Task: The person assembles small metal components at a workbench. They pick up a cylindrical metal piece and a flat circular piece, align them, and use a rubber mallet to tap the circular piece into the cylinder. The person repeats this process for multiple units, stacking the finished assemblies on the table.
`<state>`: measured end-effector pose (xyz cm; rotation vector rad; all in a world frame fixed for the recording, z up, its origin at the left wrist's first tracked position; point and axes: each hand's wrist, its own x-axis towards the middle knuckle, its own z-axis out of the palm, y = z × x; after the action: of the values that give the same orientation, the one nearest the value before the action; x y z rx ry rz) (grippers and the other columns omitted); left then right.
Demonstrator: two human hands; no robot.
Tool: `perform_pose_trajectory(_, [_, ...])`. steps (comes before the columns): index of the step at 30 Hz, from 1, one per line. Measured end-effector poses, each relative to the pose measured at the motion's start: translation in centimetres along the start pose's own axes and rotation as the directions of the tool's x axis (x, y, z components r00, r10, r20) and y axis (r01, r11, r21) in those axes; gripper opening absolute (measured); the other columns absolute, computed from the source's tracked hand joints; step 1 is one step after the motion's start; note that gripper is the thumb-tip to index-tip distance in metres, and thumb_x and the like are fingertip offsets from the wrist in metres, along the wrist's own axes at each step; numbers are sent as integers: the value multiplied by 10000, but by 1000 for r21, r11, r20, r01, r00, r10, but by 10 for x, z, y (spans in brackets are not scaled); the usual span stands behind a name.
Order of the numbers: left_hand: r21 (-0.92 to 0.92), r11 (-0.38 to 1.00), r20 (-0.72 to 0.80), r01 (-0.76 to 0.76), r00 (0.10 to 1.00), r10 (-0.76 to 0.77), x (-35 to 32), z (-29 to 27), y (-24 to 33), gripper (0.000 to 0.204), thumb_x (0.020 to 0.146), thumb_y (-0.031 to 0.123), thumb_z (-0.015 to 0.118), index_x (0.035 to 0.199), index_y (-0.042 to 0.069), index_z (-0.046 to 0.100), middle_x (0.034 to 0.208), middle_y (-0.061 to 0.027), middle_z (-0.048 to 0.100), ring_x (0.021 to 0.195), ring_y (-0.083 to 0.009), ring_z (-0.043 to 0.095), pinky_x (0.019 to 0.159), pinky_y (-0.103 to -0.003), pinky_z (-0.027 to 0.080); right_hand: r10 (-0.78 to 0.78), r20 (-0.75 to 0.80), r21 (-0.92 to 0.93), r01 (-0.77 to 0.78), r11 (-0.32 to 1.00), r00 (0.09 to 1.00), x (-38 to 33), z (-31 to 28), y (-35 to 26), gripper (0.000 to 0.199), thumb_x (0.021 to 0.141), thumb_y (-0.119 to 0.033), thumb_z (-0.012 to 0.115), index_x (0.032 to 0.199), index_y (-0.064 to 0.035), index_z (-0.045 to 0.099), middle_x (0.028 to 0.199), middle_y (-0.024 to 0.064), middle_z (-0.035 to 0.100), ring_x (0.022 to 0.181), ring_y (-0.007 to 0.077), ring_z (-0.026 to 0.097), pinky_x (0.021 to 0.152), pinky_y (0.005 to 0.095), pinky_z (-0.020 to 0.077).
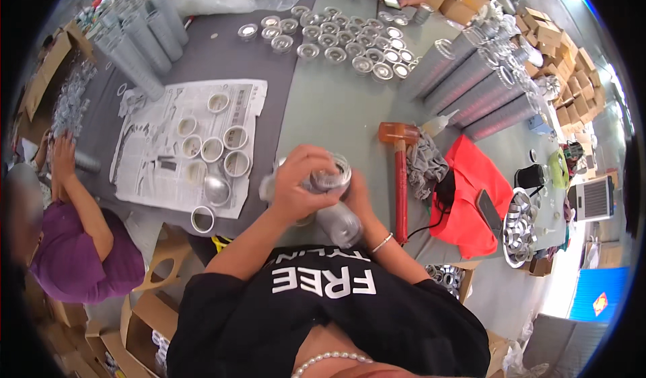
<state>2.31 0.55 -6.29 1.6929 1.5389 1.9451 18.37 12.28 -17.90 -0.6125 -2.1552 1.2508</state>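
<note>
Close in front of my body, at the table's near edge, my left hand (301, 181) is wrapped round a shiny round metal fitting (330, 178). Its ring-shaped rim faces up between my hands. My right hand (357, 195) closes on the far right side of the same fitting, with its fingers partly hidden behind it. Below the fitting, a pale grey tube-like piece (340, 226) slants toward my shirt; whether the two are joined I cannot tell. A crumpled pale shape shows just left of my left hand, too blurred to name.
On the right lie an orange-headed mallet (398, 133), a grey rag (426, 166), a red cloth (464, 196) with a phone (488, 210), and grey ribbed tubes (464, 85). Left, newspaper (151, 129) bears several white-rimmed rings. Metal fittings (330, 40) cluster farther back. A purple-shirted person (87, 257) works at left.
</note>
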Motion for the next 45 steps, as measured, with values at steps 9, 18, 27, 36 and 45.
perform_pose_trajectory(9, [-261, 943, -32, 207, 974, -223, -13, 18, -76, 406, 708, 91, 850, 1094, 56, 731, 1102, -85, 679, 1022, -209, 663, 913, -331, 531, 81, -283, -276, -162, 948, 956, -10, -24, -15, 783, 727, -219, 924, 1374, 6, 544, 1281, 204, 617, 1201, 367, 608, 1056, 444, 475])
perform_pose_trajectory(18, [466, 883, -84, 59, 996, -22, -8, -58, -18, 567, 783, 152, 799, 1332, 95, 667, 1363, -165, 616, 1285, -362, 584, 1112, -504, 442, 117, -272, -255, -189, 948, 955, -4, -22, -13, 712, 791, -131, 886, 1383, 35, 527, 1344, 196, 584, 1261, 318, 577, 1109, 415, 440])
perform_pose_trajectory(27, [788, 70, -575, 612, 772, -272, -152, -335, -56, 736, 766, 222, 810, 1436, 20, 579, 1378, -232, 618, 1326, -405, 556, 1109, -484, 451, 92, -140, -34, -98, 995, 986, 26, -37, 12, 793, 785, -90, 880, 1413, 18, 408, 1442, 211, 561, 1313, 299, 560, 1158, 413, 413])
perform_pose_trajectory(36, [556, 241, -774, 796, 601, -200, -118, -307, -26, 663, 824, 252, 847, 1397, 5, 622, 1375, -195, 660, 1307, -326, 608, 1111, -413, 459, 227, 136, -418, -151, 896, 964, 36, -115, -16, 740, 779, -276, 871, 1364, 52, 559, 1332, 209, 633, 1255, 323, 607, 1086, 418, 465])
perform_pose_trajectory(45, [-735, 447, 35, 510, 687, -726, -52, -91, 39, 936, 794, 358, 885, 1545, 18, 443, 1418, -179, 597, 1219, -241, 644, 954, -379, 591, -169, 336, 156, 122, 980, 927, 55, -25, -153, 711, 732, -193, 916, 1359, -22, 627, 1343, 132, 623, 1104, 245, 648, 943, 372, 527])
